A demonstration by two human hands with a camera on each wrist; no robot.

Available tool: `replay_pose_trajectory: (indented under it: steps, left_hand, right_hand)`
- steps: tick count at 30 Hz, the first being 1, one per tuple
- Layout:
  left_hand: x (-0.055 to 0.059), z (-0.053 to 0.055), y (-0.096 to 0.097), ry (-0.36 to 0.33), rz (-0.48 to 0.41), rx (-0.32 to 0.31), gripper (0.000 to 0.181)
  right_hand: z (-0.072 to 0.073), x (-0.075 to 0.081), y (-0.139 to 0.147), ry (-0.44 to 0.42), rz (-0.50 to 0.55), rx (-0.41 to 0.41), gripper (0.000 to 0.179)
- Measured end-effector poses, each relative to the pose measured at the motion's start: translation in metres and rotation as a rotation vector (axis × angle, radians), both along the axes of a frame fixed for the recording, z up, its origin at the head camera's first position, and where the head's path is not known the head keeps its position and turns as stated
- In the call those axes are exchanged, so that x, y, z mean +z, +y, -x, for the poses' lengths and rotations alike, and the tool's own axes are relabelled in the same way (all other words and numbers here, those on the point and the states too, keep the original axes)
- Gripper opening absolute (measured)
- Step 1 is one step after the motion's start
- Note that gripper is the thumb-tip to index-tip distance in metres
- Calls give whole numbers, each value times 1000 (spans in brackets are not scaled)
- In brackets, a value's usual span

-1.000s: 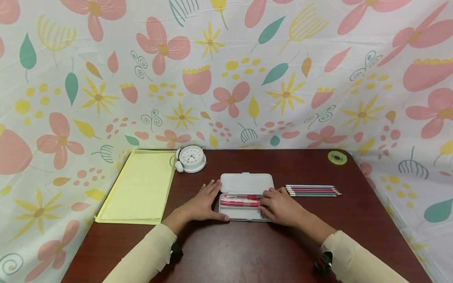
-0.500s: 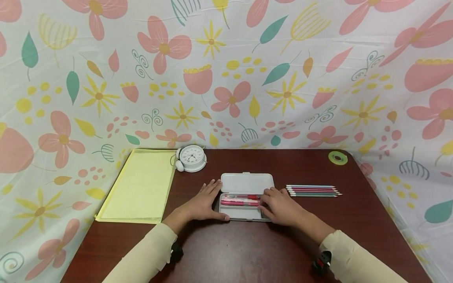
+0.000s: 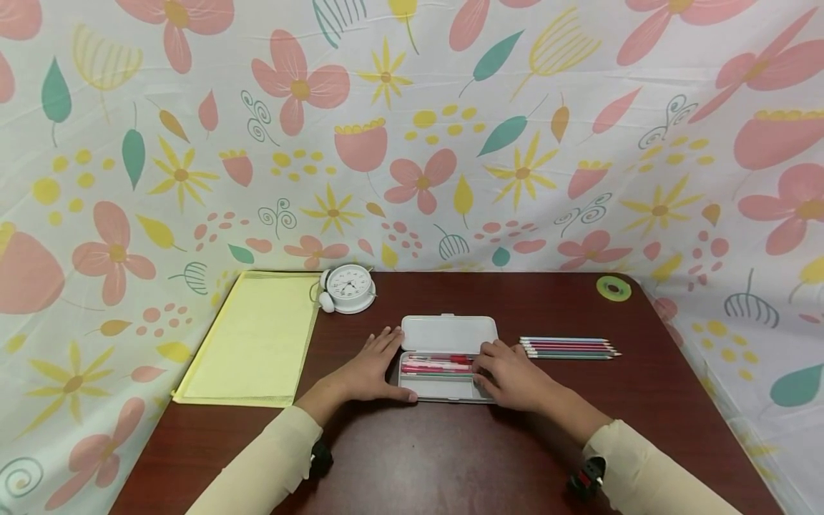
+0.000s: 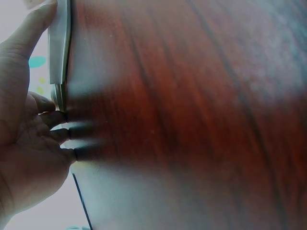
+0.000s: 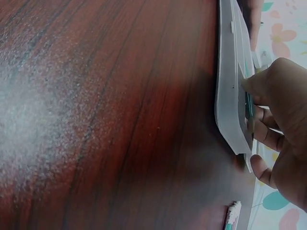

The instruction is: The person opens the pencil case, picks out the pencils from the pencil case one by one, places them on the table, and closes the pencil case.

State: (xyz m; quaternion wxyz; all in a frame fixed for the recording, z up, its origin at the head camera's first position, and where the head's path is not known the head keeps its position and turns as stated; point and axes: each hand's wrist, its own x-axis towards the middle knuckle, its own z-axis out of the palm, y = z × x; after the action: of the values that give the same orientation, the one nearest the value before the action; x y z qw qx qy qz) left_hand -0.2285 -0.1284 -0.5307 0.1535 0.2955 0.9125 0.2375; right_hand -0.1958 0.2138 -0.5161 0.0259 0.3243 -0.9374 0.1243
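A white pencil case lies open on the table, its lid folded back. Pink and red pens lie in its rear part, and a thin green pencil runs along in front of them. My left hand rests at the case's left side, fingers extended, thumb against the front corner. My right hand reaches into the case's right end. In the right wrist view its thumb and fingers pinch the green pencil; its far end is hidden by the hand.
Several pencils lie in a row right of the case. A white alarm clock stands behind, beside a yellow mesh folder. A green tape roll sits at the back right corner. A floral cloth hangs behind the table.
The green pencil now shows in the case in front of the pens, and the pink pens sit slightly farther back. Both hands stay almost where they were.
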Motion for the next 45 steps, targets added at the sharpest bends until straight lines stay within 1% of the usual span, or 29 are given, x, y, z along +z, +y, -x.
replay_pose_trajectory:
  steps: [6, 8, 11, 12, 13, 14, 18, 19, 20, 21, 22, 27, 31, 34, 41, 45]
  left_hand:
    - [-1, 0, -1, 1, -10, -7, 132]
    - [-2, 1, -1, 4, -4, -7, 132]
    - [0, 0, -1, 7, 7, -3, 132]
    - [-3, 1, -1, 4, 4, 1, 132]
    - [-3, 1, -1, 2, 0, 2, 133]
    - [-7, 2, -2, 15, -11, 0, 132]
    - [-9, 2, -3, 10, -30, 0, 133]
    - [-5, 1, -2, 14, -23, -3, 132]
    - [-5, 1, -2, 17, -17, -2, 132]
    - [0, 0, 0, 4, -3, 3, 132]
    - [1, 0, 0, 7, 9, 4, 131]
    - [1, 0, 1, 11, 31, 4, 130]
    - [1, 0, 1, 12, 24, 6, 130]
    - [1, 0, 0, 12, 19, 6, 130]
    - [2, -1, 0, 13, 15, 0, 130]
    - [2, -1, 0, 16, 13, 2, 131]
  right_hand:
    - [-1, 3, -3, 10, 29, 13, 7]
    - [-1, 3, -6, 21, 30, 20, 7]
    - [-1, 4, -11, 33, 21, 26, 8]
    - [-1, 4, -13, 43, 21, 31, 8]
    - [-1, 4, -16, 52, 17, 33, 7]
    - [-1, 4, -18, 62, 11, 36, 7]
    - [1, 4, -30, 126, -7, 63, 8]
    - [1, 4, -34, 140, -13, 67, 8]
    - [2, 3, -37, 154, -19, 73, 8]
    - [3, 4, -40, 166, -22, 79, 8]
    - [3, 4, -44, 176, -28, 84, 8]
    - [6, 6, -60, 188, -68, 94, 8]
    - [8, 8, -70, 193, -78, 94, 4]
    - [10, 7, -76, 201, -84, 95, 6]
    - [13, 5, -79, 215, -104, 100, 6]
    - [14, 5, -77, 220, -91, 104, 6]
